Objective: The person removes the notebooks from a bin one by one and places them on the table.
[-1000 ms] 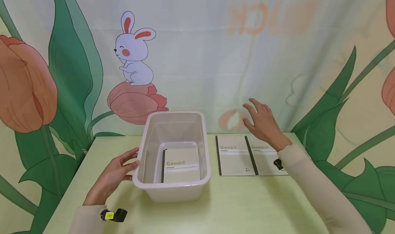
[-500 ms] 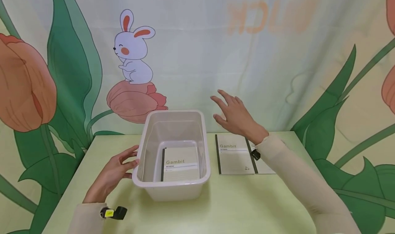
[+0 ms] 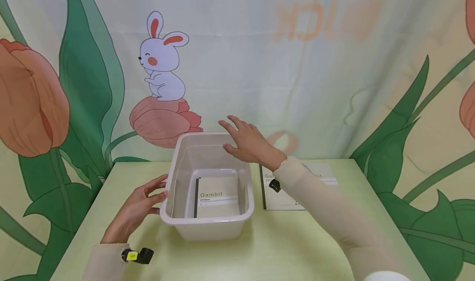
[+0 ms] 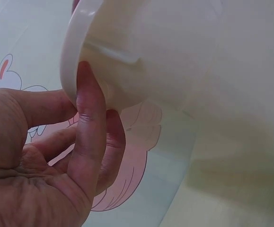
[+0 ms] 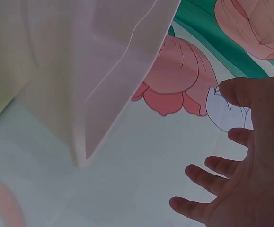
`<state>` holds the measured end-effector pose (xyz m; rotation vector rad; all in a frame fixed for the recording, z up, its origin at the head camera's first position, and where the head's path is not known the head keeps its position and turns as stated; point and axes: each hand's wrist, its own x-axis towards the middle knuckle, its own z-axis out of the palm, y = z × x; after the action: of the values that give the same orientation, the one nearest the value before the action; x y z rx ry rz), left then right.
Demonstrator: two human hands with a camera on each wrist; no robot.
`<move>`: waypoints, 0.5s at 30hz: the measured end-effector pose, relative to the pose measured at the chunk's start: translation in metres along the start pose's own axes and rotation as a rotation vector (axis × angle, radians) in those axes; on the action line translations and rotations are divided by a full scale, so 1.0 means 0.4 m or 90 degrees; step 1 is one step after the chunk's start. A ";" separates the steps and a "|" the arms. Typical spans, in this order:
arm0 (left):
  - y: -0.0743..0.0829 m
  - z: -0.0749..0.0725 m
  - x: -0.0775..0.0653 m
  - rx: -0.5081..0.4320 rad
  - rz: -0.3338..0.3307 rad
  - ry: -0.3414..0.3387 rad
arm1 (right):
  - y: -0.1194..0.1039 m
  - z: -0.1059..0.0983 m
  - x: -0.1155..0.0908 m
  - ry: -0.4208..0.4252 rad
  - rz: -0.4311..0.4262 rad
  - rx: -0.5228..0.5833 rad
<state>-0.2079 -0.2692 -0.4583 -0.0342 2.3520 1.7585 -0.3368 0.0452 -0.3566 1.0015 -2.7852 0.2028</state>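
A beige plastic storage bin (image 3: 208, 222) stands on the table, with a Gambit notebook (image 3: 217, 190) lying flat inside. At the bin's left side my left hand (image 3: 139, 207) grips the rim. In the left wrist view, the thumb and fingers (image 4: 92, 123) pinch the lip of the bin (image 4: 198, 56). Above the bin's far right corner hovers my right hand (image 3: 250, 143), fingers spread and holding nothing. The right wrist view has this hand (image 5: 236, 161) apart from the bin's edge (image 5: 80, 118).
To the right of the bin lie two more Gambit notebooks side by side, the left notebook (image 3: 278, 198) and the right notebook (image 3: 328, 174), both partly covered by the right forearm. A printed curtain (image 3: 230, 66) hangs behind the pale green table (image 3: 282, 248).
My right hand has moved left, from over the notebooks on the table to above the bin's far right corner. The left hand has kept its place at the bin.
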 end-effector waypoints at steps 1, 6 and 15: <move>0.000 0.000 0.000 -0.001 0.001 -0.001 | -0.009 0.005 0.009 -0.009 0.003 0.004; 0.001 -0.001 -0.001 -0.005 0.003 -0.003 | -0.052 0.028 0.059 -0.068 0.024 0.027; 0.001 0.001 0.000 -0.003 -0.004 0.000 | -0.114 0.120 0.124 -0.172 0.072 -0.015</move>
<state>-0.2080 -0.2685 -0.4583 -0.0423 2.3465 1.7609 -0.3509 -0.0292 -0.3901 0.9285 -3.0835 0.0525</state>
